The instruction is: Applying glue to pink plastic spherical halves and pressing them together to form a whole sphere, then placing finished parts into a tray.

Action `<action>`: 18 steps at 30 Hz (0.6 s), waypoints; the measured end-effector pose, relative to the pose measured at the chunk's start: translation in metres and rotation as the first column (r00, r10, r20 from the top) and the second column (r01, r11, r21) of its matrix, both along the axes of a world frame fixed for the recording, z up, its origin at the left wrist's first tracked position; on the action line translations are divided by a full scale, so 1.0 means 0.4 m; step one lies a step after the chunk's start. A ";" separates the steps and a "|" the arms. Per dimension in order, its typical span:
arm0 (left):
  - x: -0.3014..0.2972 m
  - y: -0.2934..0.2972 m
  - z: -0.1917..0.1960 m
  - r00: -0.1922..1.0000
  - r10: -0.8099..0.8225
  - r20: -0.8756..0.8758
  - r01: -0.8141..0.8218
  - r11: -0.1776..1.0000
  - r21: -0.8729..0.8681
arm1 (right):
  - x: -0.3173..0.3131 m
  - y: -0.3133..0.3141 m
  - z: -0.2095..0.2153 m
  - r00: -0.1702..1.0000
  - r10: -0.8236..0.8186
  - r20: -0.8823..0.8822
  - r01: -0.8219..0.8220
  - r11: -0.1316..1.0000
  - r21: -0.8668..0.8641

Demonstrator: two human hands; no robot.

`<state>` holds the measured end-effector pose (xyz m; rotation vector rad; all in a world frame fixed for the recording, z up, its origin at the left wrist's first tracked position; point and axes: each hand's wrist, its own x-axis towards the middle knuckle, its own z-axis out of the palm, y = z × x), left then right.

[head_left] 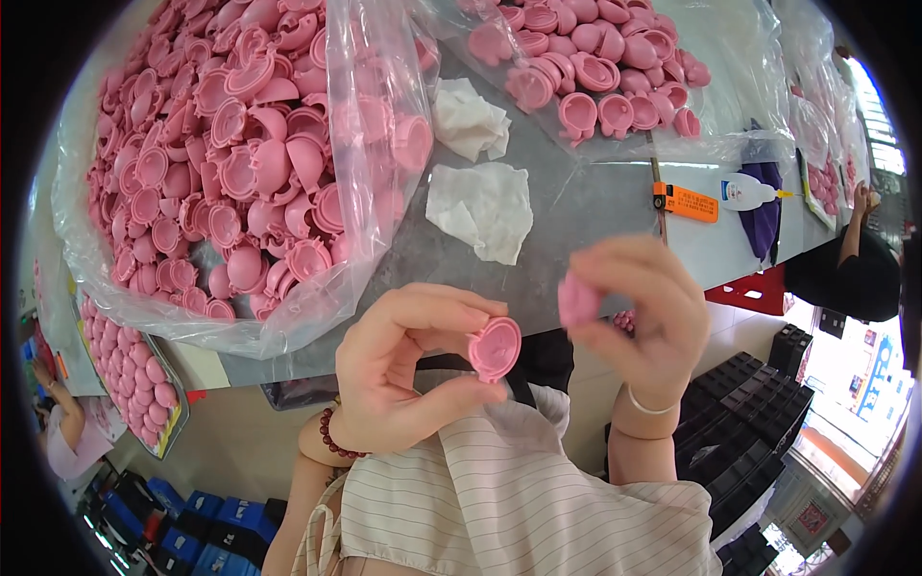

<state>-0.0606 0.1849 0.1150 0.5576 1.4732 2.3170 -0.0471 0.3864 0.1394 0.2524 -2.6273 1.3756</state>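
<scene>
Print on several things, none clearly legible
Small dark lines of print cover the orange rectangular case [690, 204] on the grey, flat surface [567, 206]; the white plastic squeeze bottle [744, 192] with a yellow tip bears a label with faint marks; large blue characters [876, 374] stand in the bright area far right, blurred and tilted; blue plastic crates [230, 542] show tiny pale marks.
</scene>
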 end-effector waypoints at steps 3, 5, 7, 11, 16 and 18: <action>0.005 0.006 -0.008 1.000 0.021 0.001 -0.021 1.000 -0.022 | 0.004 -0.035 -0.015 0.947 0.208 -0.245 -0.248 0.957 -0.148; 0.005 0.008 -0.007 0.998 0.028 -0.048 -0.031 0.997 -0.068 | 0.002 -0.044 -0.029 0.943 0.222 -0.247 -0.268 0.948 -0.172; 0.004 0.009 -0.002 0.995 0.035 -0.098 -0.047 0.992 -0.114 | 0.001 -0.045 -0.037 0.939 0.239 -0.249 -0.290 0.937 -0.195; -0.002 0.006 0.002 0.995 -0.003 -0.103 -0.016 0.984 -0.179 | 0.008 -0.040 -0.058 0.938 0.248 -0.241 -0.308 0.916 -0.256; -0.003 0.011 0.002 0.998 -0.068 0.002 0.067 0.978 -0.195 | 0.024 -0.037 -0.071 0.944 0.204 -0.260 -0.285 0.902 -0.325; -0.004 0.010 0.002 0.996 -0.086 -0.032 0.079 0.980 -0.182 | 0.028 -0.036 -0.071 0.954 0.195 -0.229 -0.266 0.903 -0.338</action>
